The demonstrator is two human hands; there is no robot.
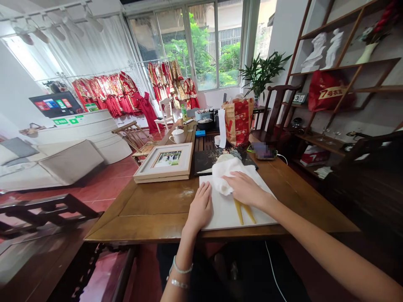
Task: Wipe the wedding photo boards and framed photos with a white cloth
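You see the cloth (224,170) as plain white, the board (220,212) likewise, and the two tapering pieces (239,212) as yellow. Your table (151,203) is brown. Before you, the panel (203,161) is black with pale patterning; the bag (242,128), red and tan with printed motifs; the garments (105,94), red patterned in gold; the plant (260,71), green.

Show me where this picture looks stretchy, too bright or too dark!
In the head view, the wooden shelf leans and stretches near the right edge, perhaps from a wide lens; in the head view too, daylight bleaches the left window, while the space below the wooden table is shadowy; in that same head view, the right hand and white cloth look fairly clear.
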